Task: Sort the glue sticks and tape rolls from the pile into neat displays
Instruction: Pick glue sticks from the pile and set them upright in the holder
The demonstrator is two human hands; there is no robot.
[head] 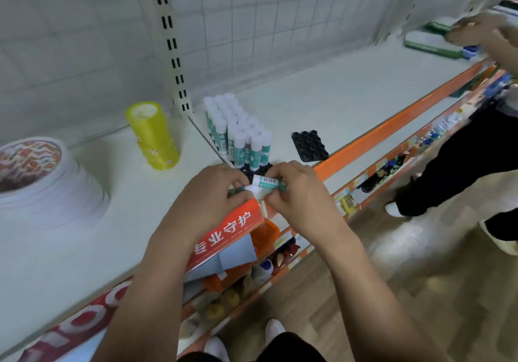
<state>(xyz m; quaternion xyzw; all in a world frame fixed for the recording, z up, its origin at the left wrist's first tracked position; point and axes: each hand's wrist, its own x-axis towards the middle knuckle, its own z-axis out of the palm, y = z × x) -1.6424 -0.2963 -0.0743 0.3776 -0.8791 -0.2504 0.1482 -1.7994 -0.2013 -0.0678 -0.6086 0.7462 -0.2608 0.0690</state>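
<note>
Both my hands meet at the front edge of the white shelf [336, 90]. My right hand [294, 193] pinches a white-and-teal glue stick [267, 181] lying sideways. My left hand [207, 193] holds other glue sticks [238, 190], mostly hidden under its fingers. Just behind my hands, several upright glue sticks [238, 132] with white caps stand in rows on a black tray [259, 169]. A stack of yellow tape rolls [152, 134] stands upright to the left of them.
An empty black holder tray [309, 146] lies right of the glue sticks. A stack of white round tape rolls [42, 176] sits at far left. Another person's hand [476, 29] reaches over green boxes [431, 43] at top right; their legs stand in the aisle.
</note>
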